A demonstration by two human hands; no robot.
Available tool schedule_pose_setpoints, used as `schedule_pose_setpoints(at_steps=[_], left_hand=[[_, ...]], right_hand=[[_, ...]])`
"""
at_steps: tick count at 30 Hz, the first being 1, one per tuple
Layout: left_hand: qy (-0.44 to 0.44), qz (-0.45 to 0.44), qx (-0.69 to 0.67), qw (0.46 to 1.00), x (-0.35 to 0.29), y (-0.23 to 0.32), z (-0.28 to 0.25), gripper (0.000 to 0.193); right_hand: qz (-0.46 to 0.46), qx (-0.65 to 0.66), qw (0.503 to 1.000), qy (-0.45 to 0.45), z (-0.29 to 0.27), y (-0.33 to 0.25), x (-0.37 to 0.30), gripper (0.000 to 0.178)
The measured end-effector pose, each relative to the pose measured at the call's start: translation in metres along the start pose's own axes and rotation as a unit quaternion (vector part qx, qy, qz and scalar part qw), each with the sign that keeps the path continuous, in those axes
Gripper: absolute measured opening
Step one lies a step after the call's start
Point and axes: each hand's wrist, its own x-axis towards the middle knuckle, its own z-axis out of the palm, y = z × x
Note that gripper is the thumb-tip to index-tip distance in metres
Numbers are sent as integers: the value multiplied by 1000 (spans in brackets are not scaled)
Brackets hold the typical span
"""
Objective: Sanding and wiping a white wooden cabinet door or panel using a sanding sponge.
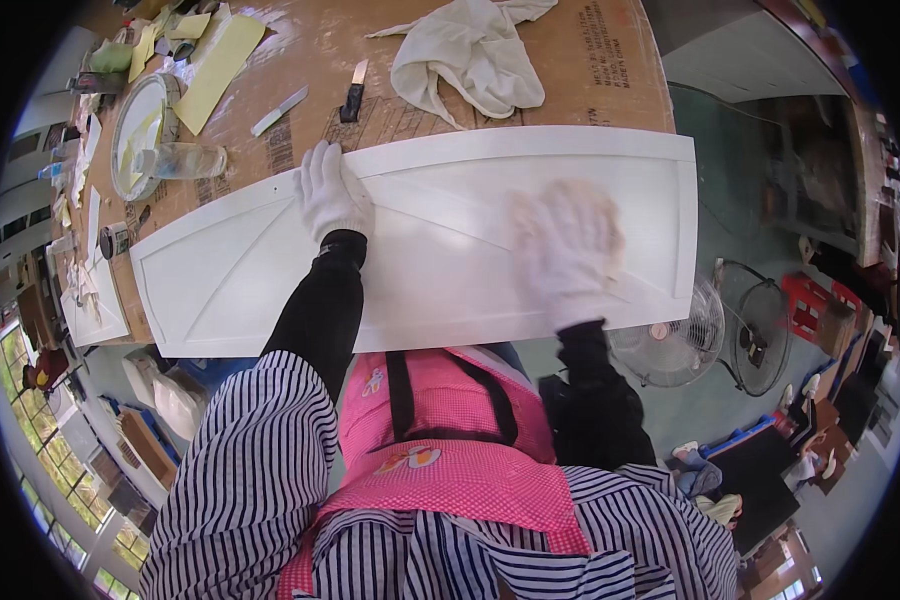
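A long white panel [430,270] with raised border strips and slanting strips lies along the near side of the table. My left hand [330,190], in a white glove, rests on its far edge, fingers stretched out and holding nothing. Over the right part of the panel is my right hand [570,245], gloved too and smeared by motion. Something tan [600,205] shows around its fingers, pressed against the white surface; its kind is too blurred to make out.
A white cloth [470,60], a black-handled scraper [353,92] and a thin pale blade [280,112] lie on the cardboard-covered table [310,40]. Yellow sheets [222,75], a clear bottle [185,162] and a round tub [135,105] are at left. Fans [670,335] stand right of the table.
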Motion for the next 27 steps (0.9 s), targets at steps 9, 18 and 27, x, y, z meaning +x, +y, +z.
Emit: schedule_pose_setpoints(at_steps=[9, 18, 27], left_hand=[[9, -1, -7, 1000, 4, 6, 0, 32], [36, -12, -32, 999, 4, -16, 26, 37], [57, 27, -20, 998, 4, -1, 18, 26]], right_hand=[[43, -132, 989, -54, -25, 52, -52, 54], [-190, 147, 970, 26, 87, -144, 98, 49], [43, -30, 998, -42, -18, 38, -47, 50]])
